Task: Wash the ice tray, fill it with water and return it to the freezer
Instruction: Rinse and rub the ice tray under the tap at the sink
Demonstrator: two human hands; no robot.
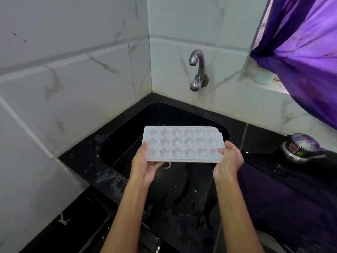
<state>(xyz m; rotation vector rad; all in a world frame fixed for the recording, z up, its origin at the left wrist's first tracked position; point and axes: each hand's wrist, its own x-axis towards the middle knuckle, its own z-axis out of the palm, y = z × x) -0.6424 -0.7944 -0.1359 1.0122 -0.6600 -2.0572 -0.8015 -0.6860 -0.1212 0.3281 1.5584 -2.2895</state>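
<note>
A white ice tray (pixel 182 143) with star and flower shaped moulds is held level above the black sink (pixel 127 128). My left hand (pixel 144 165) grips its left end, thumb on top and fingers underneath. My right hand (pixel 228 161) grips the right end the same way. The metal tap (pixel 197 68) juts from the tiled wall behind the sink, and no water runs from it. The sink drain (pixel 166 165) shows just below the tray's near edge.
White marble-patterned tiles line the corner. A black counter (pixel 260 137) lies right of the sink, with a pressure cooker (pixel 300 148) on it. A purple curtain (pixel 306 52) hangs at the upper right over a ledge with a pale container (pixel 262 76).
</note>
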